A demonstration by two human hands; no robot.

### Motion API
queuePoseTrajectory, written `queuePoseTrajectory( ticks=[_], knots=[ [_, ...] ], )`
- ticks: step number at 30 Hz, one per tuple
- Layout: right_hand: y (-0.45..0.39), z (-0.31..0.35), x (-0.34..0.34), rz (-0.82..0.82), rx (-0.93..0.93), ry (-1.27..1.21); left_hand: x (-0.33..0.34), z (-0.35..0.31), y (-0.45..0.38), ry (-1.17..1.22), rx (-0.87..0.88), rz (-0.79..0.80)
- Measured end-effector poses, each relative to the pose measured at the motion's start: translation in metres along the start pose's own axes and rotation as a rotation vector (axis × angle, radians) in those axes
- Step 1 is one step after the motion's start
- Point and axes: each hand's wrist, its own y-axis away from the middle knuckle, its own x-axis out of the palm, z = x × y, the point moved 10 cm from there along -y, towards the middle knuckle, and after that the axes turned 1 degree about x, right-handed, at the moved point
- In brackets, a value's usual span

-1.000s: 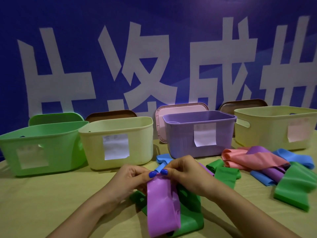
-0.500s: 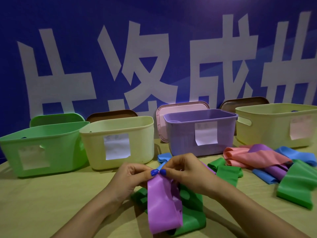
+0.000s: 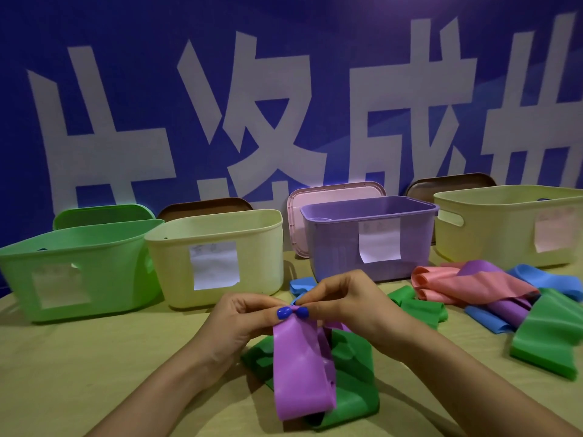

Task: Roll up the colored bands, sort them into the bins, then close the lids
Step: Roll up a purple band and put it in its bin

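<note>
A purple band (image 3: 301,370) hangs from both hands over a green band (image 3: 351,383) that lies on the table. My left hand (image 3: 239,323) and my right hand (image 3: 344,304) pinch its top end between thumbs and fingertips, thumbs side by side. Four open bins stand in a row behind: a green bin (image 3: 104,263), a cream bin (image 3: 262,244), a purple bin (image 3: 419,241) and a yellow bin (image 3: 504,228). Loose bands lie at the right: pink (image 3: 473,285), blue (image 3: 549,279), purple (image 3: 511,307) and green (image 3: 549,339).
Lids lean against the blue wall behind the bins: a green lid (image 3: 101,214), a brown lid (image 3: 205,206), a pink lid (image 3: 334,193) and another brown lid (image 3: 448,182). A small blue band (image 3: 301,285) and a green band (image 3: 419,305) lie behind my hands. The tan table (image 3: 79,367) spreads left.
My thumbs have drawn closer together on the purple band's top end. The band's hanging length has grown a little shorter.
</note>
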Motion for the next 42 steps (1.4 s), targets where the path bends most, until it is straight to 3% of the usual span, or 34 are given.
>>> queuePoseTrajectory(
  ticks=[11, 15, 18, 29, 42],
  knots=[
    [0.000, -0.006, -0.003, -0.055, 0.053, -0.032, 0.006, 0.029, 0.006, 0.268, -0.367, -0.044],
    [-0.001, -0.001, -0.005, -0.120, -0.018, 0.154, 0.005, 0.038, 0.006, 0.322, -0.424, -0.084],
    [-0.002, 0.000, -0.003, -0.127, -0.014, 0.200, 0.004, 0.036, 0.006, 0.291, -0.407, -0.085],
    [0.000, -0.010, 0.000, -0.040, 0.097, -0.105, -0.001, 0.008, 0.004, 0.172, -0.165, -0.139],
    [-0.003, -0.016, 0.003, -0.029, 0.117, -0.077, -0.002, 0.003, 0.008, 0.056, -0.165, -0.138]
  ],
)
